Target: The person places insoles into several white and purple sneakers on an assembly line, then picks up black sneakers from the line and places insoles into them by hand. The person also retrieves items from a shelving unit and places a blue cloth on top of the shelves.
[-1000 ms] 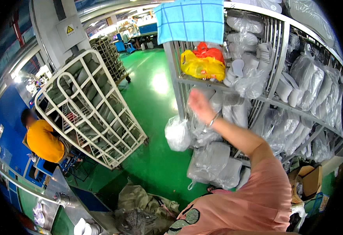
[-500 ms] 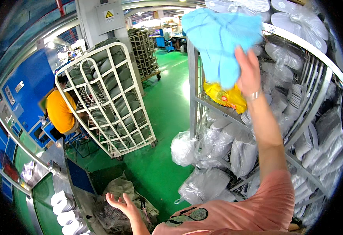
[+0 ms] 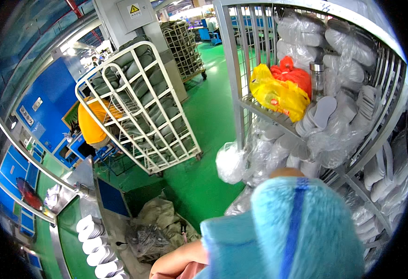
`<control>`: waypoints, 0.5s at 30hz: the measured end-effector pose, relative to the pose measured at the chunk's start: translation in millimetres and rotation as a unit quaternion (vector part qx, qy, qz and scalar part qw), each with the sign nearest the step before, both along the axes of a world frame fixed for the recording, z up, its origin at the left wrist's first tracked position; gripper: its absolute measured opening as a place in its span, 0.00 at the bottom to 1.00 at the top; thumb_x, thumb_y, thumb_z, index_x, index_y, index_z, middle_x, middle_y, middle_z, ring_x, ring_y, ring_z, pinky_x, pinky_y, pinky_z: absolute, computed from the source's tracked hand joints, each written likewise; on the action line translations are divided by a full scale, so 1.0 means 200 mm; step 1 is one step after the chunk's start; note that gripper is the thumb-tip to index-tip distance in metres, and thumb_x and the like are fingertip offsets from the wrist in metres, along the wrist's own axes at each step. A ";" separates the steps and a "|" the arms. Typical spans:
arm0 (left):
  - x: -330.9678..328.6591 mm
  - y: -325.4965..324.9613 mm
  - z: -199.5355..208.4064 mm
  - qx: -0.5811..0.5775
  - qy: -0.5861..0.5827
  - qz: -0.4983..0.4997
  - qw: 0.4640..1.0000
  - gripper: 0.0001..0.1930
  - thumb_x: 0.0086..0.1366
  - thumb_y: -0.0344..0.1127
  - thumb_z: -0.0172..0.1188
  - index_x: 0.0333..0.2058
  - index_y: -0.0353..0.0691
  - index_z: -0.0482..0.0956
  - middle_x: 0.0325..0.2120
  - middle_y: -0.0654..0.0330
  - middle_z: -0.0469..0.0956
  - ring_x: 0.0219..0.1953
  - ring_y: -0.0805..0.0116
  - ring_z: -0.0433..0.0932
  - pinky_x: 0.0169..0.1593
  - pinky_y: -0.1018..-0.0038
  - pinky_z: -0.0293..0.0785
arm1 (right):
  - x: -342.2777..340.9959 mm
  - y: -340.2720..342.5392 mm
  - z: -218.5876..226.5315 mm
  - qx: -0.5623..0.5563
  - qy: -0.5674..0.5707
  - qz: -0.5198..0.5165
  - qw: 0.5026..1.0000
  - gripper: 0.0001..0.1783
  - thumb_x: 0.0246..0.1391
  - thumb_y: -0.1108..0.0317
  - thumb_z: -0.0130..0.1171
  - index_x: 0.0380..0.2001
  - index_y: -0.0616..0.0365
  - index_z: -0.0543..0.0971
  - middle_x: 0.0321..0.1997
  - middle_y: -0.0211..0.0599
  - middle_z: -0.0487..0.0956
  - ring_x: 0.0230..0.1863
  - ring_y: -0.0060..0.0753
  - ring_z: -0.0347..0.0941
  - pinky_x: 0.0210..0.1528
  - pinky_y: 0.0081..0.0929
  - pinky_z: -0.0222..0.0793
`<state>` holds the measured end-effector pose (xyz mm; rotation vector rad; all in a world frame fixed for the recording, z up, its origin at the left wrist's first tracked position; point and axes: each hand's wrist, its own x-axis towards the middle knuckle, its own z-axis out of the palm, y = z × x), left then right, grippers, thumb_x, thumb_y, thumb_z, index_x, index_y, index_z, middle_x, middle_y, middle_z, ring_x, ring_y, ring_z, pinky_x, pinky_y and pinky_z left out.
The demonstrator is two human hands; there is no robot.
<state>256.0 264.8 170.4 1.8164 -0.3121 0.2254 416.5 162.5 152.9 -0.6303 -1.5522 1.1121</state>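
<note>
A light blue towel [image 3: 320,223] with a dark blue stripe hangs very close in front of me at the lower right. Behind its upper edge shows a small patch of skin of my right arm or hand [image 3: 286,172]; the fingers are hidden by the cloth that this hand holds. My left forearm [image 3: 180,258] comes up from the bottom and runs behind the towel's left side, so the left hand's fingers are hidden too. On the shelf of the metal rack lie a yellow plastic bag [image 3: 278,95], a red bag [image 3: 294,76] and a clear bottle [image 3: 316,79].
The metal rack [image 3: 235,69] on the right holds several plastic-wrapped stacks of pale insoles [image 3: 346,111]. A white wire cart [image 3: 162,111] of dark pieces stands left of the aisle. A person in yellow [image 3: 92,123] sits behind it. White insoles [image 3: 99,249] stand on the left; a sack [image 3: 160,216] lies below.
My right hand has brought the blue towel down from the rack and close to me. The left arm has moved right, behind the towel. My view has shifted, showing more of the shelf.
</note>
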 end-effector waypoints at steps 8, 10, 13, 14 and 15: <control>-0.01 -0.03 -0.01 0.048 0.022 -0.043 0.998 0.27 0.52 0.36 0.54 0.49 0.32 0.56 0.47 0.51 0.60 0.49 0.60 0.60 0.52 0.66 0.53 | -0.17 -0.02 -0.11 0.010 -0.023 0.166 0.986 0.20 0.47 0.64 0.51 0.42 0.63 0.66 0.39 0.33 0.70 0.40 0.26 0.65 0.42 0.22 0.61; -0.01 -0.04 -0.02 0.056 0.024 -0.058 0.996 0.26 0.52 0.36 0.53 0.48 0.32 0.58 0.47 0.51 0.61 0.49 0.60 0.61 0.52 0.66 0.54 | -0.19 -0.02 -0.13 0.013 -0.028 0.190 0.981 0.20 0.47 0.63 0.51 0.42 0.63 0.66 0.39 0.33 0.70 0.40 0.26 0.65 0.42 0.23 0.61; -0.01 -0.05 0.00 0.081 0.016 -0.091 0.992 0.23 0.53 0.36 0.52 0.47 0.32 0.59 0.46 0.51 0.62 0.47 0.60 0.62 0.51 0.66 0.55 | -0.18 -0.06 -0.14 0.007 -0.027 0.217 0.976 0.20 0.47 0.63 0.51 0.42 0.63 0.66 0.39 0.33 0.70 0.41 0.27 0.65 0.43 0.23 0.61; -0.03 -0.05 0.01 0.090 0.010 -0.092 0.992 0.23 0.54 0.36 0.51 0.46 0.31 0.60 0.45 0.51 0.63 0.47 0.60 0.63 0.51 0.66 0.56 | -0.19 -0.06 -0.14 0.004 -0.026 0.231 0.973 0.20 0.47 0.63 0.51 0.42 0.63 0.66 0.39 0.33 0.70 0.41 0.27 0.65 0.43 0.23 0.61; 0.02 0.02 -0.05 0.082 0.002 -0.120 0.989 0.22 0.54 0.36 0.51 0.46 0.31 0.61 0.45 0.51 0.63 0.47 0.60 0.63 0.51 0.66 0.56 | -0.14 -0.04 -0.17 -0.013 -0.019 0.209 0.978 0.20 0.47 0.62 0.51 0.42 0.63 0.66 0.39 0.33 0.70 0.41 0.27 0.65 0.43 0.23 0.61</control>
